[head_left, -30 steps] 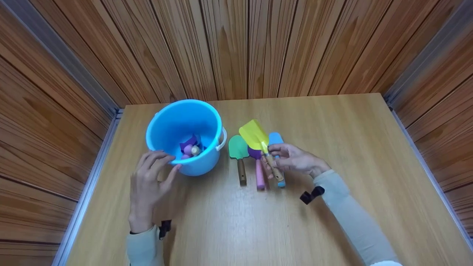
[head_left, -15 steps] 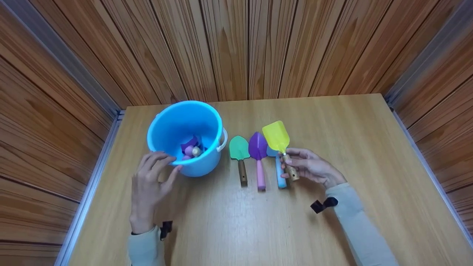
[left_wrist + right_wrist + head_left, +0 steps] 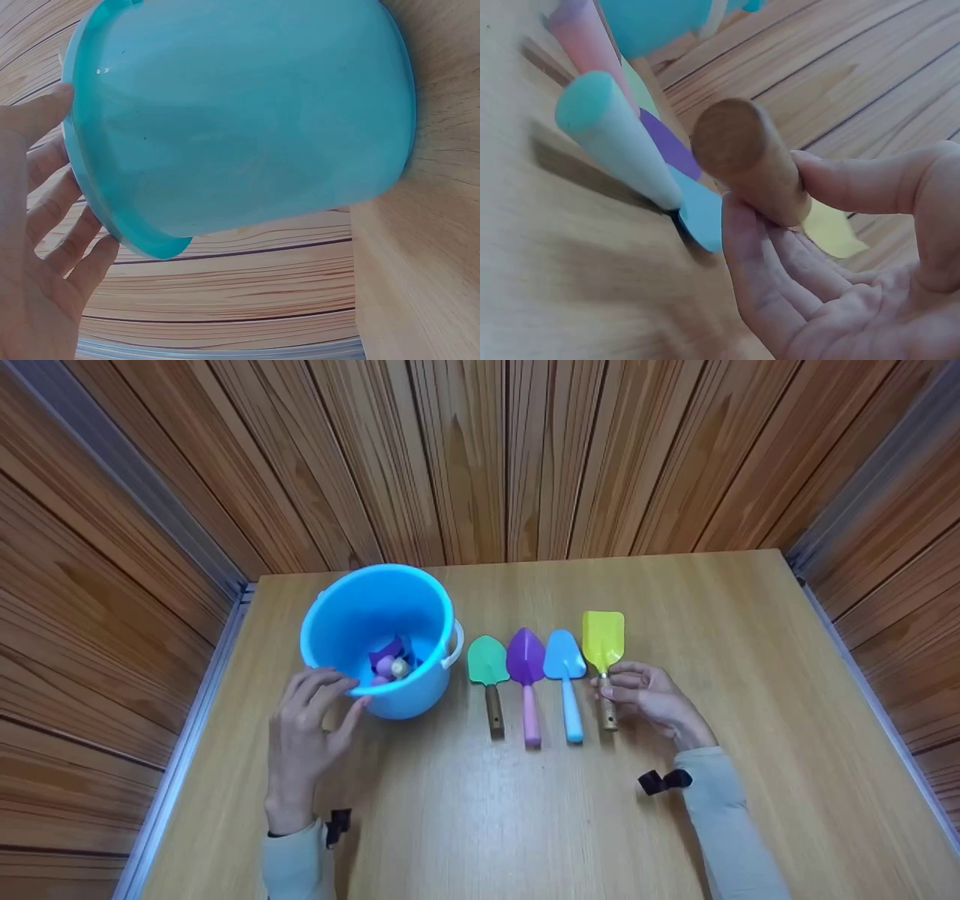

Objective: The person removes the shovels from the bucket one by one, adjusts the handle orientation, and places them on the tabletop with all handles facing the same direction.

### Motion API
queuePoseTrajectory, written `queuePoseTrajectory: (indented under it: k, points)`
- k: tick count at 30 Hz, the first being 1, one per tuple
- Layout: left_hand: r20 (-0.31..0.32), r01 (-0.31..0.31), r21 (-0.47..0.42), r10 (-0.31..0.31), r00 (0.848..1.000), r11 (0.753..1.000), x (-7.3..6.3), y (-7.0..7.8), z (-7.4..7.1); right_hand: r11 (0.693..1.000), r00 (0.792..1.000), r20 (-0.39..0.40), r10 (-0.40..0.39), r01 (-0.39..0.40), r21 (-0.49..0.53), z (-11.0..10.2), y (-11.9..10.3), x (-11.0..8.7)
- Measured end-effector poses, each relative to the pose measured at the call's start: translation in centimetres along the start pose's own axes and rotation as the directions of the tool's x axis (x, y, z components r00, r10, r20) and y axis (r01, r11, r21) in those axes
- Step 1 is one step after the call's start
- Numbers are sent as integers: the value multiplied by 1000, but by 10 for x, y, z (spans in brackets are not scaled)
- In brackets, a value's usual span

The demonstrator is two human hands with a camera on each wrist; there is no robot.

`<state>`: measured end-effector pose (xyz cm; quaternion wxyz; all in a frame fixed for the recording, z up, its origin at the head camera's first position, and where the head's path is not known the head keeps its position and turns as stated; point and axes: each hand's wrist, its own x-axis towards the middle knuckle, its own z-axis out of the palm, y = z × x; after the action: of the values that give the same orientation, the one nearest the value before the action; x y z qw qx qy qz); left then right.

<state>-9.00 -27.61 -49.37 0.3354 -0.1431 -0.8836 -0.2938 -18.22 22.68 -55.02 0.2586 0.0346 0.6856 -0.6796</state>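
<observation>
My right hand pinches the wooden handle of the yellow shovel, thumb one side, fingers the other; the handle end is clear of the tabletop (can't tell if the blade touches). My left hand pinches the near rim of the blue bucket, fingers over the lip, thumb outside. Just left of the yellow shovel: light-blue shovel, then purple trowel with pink handle, then green trowel with brown handle, all in a row, blades pointing away from me. The bucket stands upright left of the row, white bail on its right side, a few small purple and cream pieces inside. Wood-plank walls surround the tabletop at back and sides.
</observation>
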Motion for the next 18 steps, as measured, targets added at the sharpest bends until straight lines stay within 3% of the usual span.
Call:
queuePoseTrajectory:
  k: [12, 18]
  points:
    - [-7, -12, -19, 12, 1000, 1000, 2, 0, -1, 996, 993, -73, 92, -93, -3, -9, 10, 2]
    - [-15, -31, -1, 31, 999, 1000, 2, 1, -1, 998, 995, -77, 68, -67, 12, -8, 14, 4]
